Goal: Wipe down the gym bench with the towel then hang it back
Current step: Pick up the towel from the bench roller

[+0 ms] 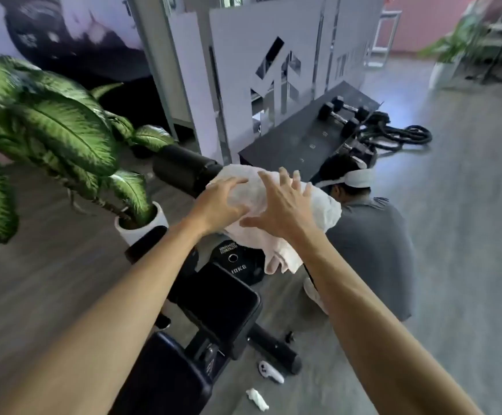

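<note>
The white towel (pixel 273 217) is draped over the black roller pad (pixel 183 169) of the bench (pixel 216 304), pressed under the left hand (pixel 222 202) and right hand (pixel 285 205), fingers spread wide.

The white towel (pixel 276 217) lay bunched over the black round roller (pixel 183 169) at the far end of the gym bench (pixel 216 298). One end of it hung down. The bench had black pads and stood on the floor.
</note>
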A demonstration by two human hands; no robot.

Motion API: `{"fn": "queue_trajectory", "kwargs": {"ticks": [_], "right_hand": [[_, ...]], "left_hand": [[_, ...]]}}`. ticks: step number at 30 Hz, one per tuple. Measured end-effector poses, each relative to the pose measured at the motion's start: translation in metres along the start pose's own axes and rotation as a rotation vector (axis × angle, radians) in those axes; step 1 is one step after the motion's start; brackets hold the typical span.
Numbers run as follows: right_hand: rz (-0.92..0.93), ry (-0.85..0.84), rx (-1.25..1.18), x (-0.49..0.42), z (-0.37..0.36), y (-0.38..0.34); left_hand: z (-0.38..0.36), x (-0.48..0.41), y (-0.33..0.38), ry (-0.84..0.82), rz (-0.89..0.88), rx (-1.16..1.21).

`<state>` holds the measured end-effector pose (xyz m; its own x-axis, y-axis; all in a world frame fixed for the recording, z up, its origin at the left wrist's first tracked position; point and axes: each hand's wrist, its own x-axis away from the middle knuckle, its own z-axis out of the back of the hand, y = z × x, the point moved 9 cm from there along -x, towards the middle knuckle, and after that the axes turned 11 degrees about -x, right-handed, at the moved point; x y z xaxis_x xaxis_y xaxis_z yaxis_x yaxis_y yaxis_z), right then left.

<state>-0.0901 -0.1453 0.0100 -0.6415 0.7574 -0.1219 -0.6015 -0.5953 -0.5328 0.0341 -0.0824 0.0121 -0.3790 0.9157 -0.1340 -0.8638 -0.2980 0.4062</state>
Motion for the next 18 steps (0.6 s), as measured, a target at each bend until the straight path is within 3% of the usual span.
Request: {"fn": "queue_trajectory", "kwargs": {"ticks": [2, 7, 10, 18], "right_hand": [[-0.053, -0.031, 0.089, -0.015, -0.006, 0.008], [-0.134, -0.143, 0.279, -0.036, -0.03, 0.019], [-0.129, -0.1, 0.346, -0.04, -0.033, 0.016], [0.034, 0.008, 0.102, -0.044, 0.0, -0.003]], "left_hand": [[-0.009, -0.016, -0.003, -0.016, 0.005, 0.027], [-0.019, -0.035, -0.022, 0.128, -0.023, 0.043], [-0.024, -0.035, -0.025, 0.121, -0.05, -0.001], [-0.009, -0.024, -0.016, 0.078, -0.085, -0.033]]}}
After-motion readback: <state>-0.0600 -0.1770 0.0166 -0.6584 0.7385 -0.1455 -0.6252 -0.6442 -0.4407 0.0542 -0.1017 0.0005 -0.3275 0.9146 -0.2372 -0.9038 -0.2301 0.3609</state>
